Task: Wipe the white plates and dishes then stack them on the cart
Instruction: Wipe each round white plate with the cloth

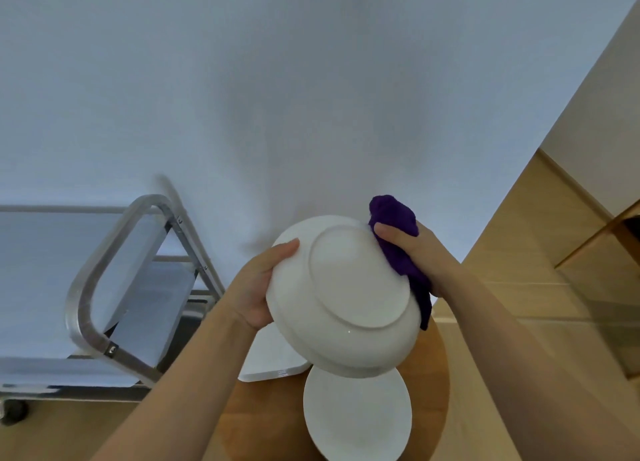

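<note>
The metal cart (104,287) stands well to the left of the left grip (258,287), its shelves bare of dishes as far as the view shows, so stacking looks not yet begun. Below both grips lies the round wooden desk (270,415), which carries a round white plate (356,415) directly under the held dish and a pile of squarish white dishes (273,360) just beneath the left grip; these likely await wiping. Between the grips, the white plate in hand (346,298) is tilted, underside toward the camera. The left grip clasps its left rim, thumb over the edge. The right grip (412,249) clutches a purple cloth (398,239) pressed against the plate's right rim, so wiping appears under way.
</note>
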`<state>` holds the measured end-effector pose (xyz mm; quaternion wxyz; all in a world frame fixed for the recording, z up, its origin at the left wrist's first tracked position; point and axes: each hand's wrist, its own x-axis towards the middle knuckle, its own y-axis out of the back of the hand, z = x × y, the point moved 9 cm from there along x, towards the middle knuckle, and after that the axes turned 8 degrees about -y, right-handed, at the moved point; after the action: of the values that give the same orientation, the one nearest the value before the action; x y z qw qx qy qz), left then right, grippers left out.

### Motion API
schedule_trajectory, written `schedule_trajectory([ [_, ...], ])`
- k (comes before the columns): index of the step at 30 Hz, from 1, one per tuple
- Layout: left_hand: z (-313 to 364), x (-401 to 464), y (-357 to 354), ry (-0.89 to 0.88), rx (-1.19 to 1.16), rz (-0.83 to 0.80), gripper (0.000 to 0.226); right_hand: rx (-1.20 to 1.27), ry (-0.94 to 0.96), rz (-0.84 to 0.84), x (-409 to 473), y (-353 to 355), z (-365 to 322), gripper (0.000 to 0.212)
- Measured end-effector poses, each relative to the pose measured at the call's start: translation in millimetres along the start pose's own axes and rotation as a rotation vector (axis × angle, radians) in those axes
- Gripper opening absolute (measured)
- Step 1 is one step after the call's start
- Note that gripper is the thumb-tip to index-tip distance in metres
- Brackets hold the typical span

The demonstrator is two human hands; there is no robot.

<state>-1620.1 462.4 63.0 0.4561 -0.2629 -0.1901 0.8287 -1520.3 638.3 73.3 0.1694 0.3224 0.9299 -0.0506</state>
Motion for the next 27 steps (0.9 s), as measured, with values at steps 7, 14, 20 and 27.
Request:
schedule_trajectory([
  [7, 4.4, 6.1, 8.3, -0.143, -0.02, 0.22, 0.05, 0.076, -0.02, 0.273, -22.3, -8.8, 39.5, 0.054],
  [14, -10.8, 9.0, -6.1, -0.287, 0.221, 0.358, 0.014, 0.202, -0.014, 0.436, -43.5, -56.4, 72.3, 0.034],
  [20, -7.1, -2.1, -22.3, -0.301, 0.442, 0.074, 0.014, 0.303, -0.078, 0.415, -19.5, -24.2, 49.1, 0.033],
  [27, 8.9, -1.5, -25.3, -0.366, 0.519, 0.102, 0.008, 0.146, 0.122, 0.313, -13.5, -53.0, 14.5, 0.021],
])
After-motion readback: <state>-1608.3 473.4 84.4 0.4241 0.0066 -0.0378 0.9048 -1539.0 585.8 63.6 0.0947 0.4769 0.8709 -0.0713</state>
